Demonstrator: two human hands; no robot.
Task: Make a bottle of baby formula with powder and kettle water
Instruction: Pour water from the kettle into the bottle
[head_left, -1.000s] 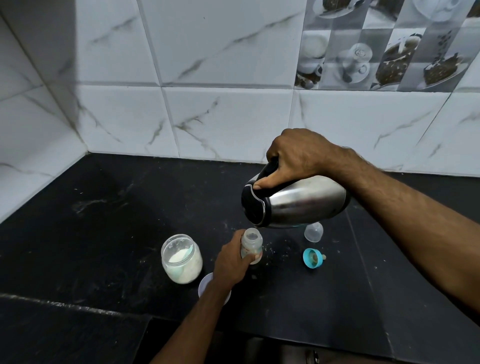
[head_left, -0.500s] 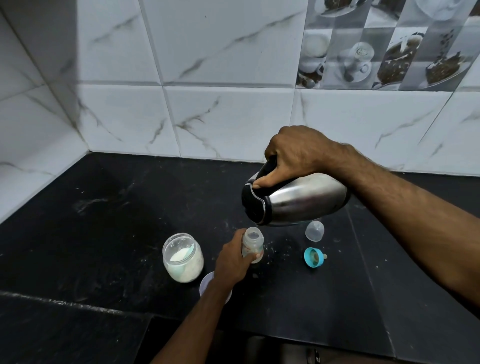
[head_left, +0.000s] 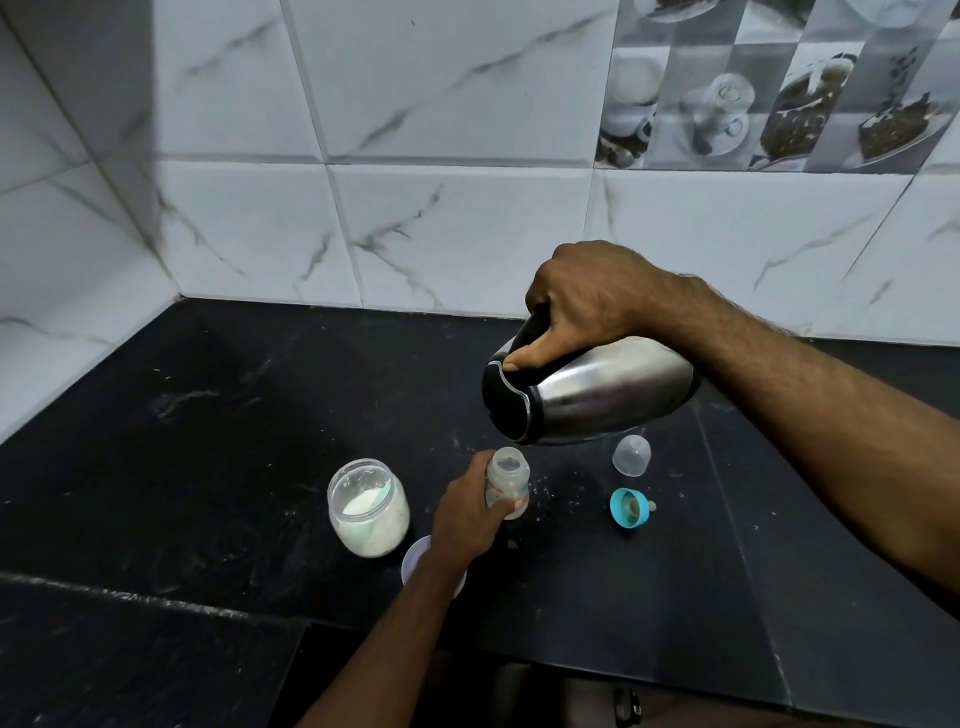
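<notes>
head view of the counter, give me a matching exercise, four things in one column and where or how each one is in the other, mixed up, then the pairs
Things
1. kettle
2. baby bottle
3. powder jar
4. teal ring with teat

States
A. lying on its side on the counter, right of the bottle
B. open, upright, left of the bottle
C. tipped over, gripped by the right hand
D. open, upright, held by the left hand

Pairs: 1-C, 2-D, 3-B, 4-A
</notes>
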